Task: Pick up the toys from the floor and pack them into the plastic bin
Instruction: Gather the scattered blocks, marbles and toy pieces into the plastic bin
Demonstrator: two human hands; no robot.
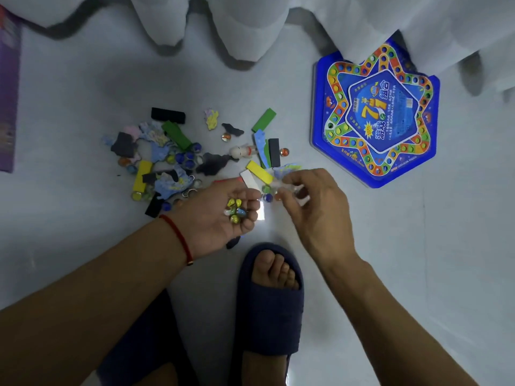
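Left hand [220, 215] cups about five marbles [235, 210]; right hand [312, 207] pinches at something blurred, contents unclear.

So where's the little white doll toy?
The white doll lies on the floor mid-frame, at the pile's right side, between a dark puzzle piece and the black block.

Dim, bluish light, a glare patch on the floor [263, 224], blurred right hand [312, 207], wide-angle bending at edges.

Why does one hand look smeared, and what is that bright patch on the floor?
Head view: the right hand is motion-blurred, its fingertips smeared; the left hand, cupping marbles, is sharper. The patch is glare on the glossy floor. Edges bend from the wide-angle lens.
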